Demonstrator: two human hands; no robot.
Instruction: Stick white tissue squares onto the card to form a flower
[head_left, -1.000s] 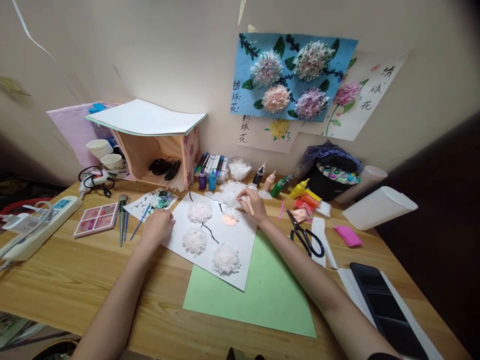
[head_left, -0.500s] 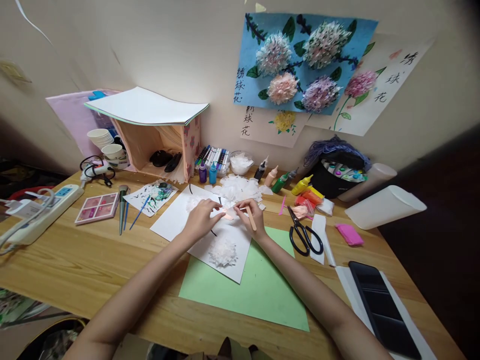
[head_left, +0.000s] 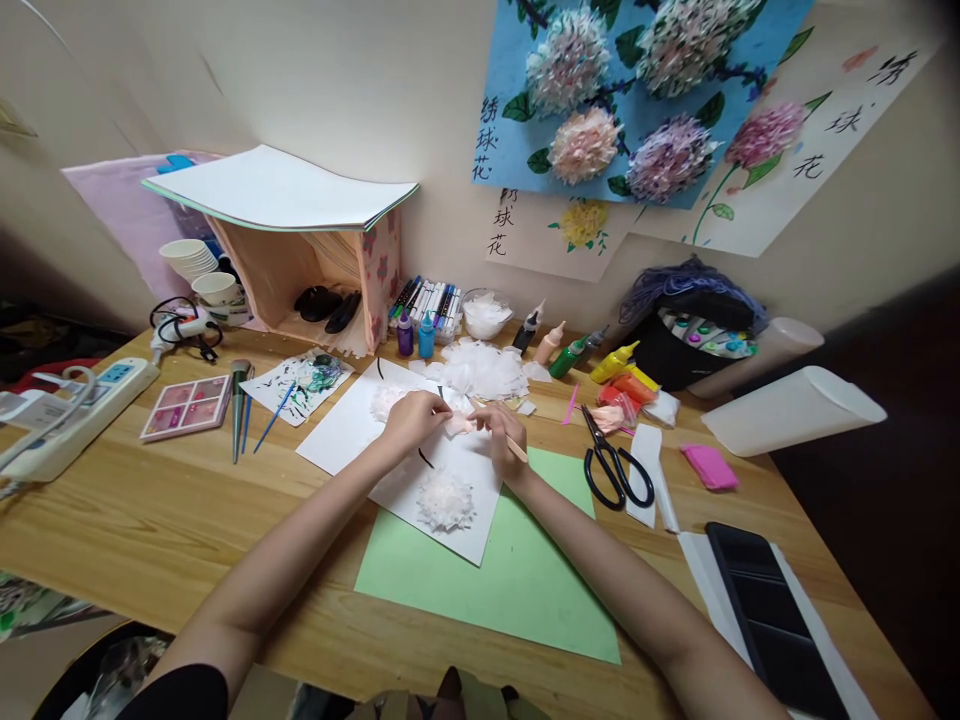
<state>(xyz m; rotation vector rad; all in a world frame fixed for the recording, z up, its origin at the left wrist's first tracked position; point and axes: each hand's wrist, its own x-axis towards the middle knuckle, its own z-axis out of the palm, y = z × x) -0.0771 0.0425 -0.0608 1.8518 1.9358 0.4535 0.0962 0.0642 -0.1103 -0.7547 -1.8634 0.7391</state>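
Both hands meet over a white sheet point(head_left: 341, 440) lying on the wooden table point(head_left: 150, 520). My left hand point(head_left: 412, 418) pinches a small white tissue piece point(head_left: 457, 405) above a pink patch on the sheet. My right hand point(head_left: 496, 432) grips a thin wooden stick point(head_left: 514, 448) whose tip points at that same piece. A fluffy white tissue flower point(head_left: 445, 500) sits on the sheet just below the hands, and another point(head_left: 384, 400) is partly hidden behind my left hand. A heap of loose tissue squares point(head_left: 480, 370) lies just beyond.
A green sheet point(head_left: 517, 580) lies under the white one. Black scissors point(head_left: 611, 465), paint bottles point(head_left: 570, 355), a marker set point(head_left: 427, 305), a pink palette point(head_left: 186, 407), brushes point(head_left: 244, 420), a power strip point(head_left: 67, 420), a pink box shelf point(head_left: 300, 290), a phone point(head_left: 772, 620) and a white roll point(head_left: 795, 410) surround them.
My left hand left the sheet's left edge and came to the middle, pinching tissue beside my right hand. The view tilted down and closer.
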